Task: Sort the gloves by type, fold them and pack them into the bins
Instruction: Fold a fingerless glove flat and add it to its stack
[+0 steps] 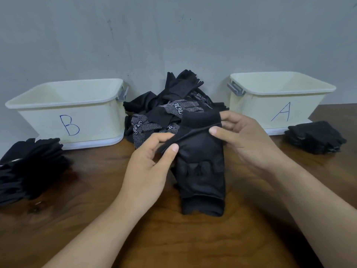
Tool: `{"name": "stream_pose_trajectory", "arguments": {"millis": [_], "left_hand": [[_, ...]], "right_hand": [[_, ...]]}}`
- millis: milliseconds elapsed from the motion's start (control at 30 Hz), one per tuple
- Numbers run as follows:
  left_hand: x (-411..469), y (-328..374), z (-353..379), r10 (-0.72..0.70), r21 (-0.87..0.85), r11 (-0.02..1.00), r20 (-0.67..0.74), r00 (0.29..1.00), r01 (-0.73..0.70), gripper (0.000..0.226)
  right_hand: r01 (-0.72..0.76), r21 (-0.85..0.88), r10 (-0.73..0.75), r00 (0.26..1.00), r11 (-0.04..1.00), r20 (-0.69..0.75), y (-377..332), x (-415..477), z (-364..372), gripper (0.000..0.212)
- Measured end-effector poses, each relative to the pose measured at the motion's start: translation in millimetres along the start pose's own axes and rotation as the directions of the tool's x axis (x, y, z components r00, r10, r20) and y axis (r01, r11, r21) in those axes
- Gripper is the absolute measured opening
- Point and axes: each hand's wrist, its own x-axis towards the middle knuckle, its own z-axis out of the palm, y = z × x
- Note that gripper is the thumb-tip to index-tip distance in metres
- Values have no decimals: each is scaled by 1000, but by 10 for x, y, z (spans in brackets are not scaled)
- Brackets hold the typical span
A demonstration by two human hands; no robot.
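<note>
glove [201, 171] | plain black, folded | both hands pinching top edge

Black gloves [201, 171], some white-dotted [146, 130]; cream bins [73, 113] (blue letters); brown wood-grain table [173, 238].

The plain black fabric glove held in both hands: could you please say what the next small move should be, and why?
Probably fold the lifted far edge of the plain black fabric glove down over the part on the brown wooden table: the left hand and right hand each pinch that edge, and the fold looks unfinished.
</note>
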Motion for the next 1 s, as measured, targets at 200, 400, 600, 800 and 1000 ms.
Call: {"name": "stream_pose_trajectory", "arguments": {"millis": [200,400,600,800,1000], "left_hand": [[102,-224,10,41,135,990,-39,998,-36,29],[161,-248,74,82,179,982,-142,986,-56,31],[147,-358,166,-113,48,992,-83,990,117,38],[146,-410,166,-79,69,994,-56,995,83,34],[179,-435,138,-60,63,996,-90,994,66,38]], "right_hand": [[133,-108,-140,988,985,-59,46,31,-23,20],[185,-153,-208,966,971,-155,55,69,-40,14],[128,-155,-147,983,979,-111,205,82,-81,13],[140,-123,-155,981,982,-120,225,79,-89,14],[155,-116,-168,979,981,-119,209,62,-60,16]]}}
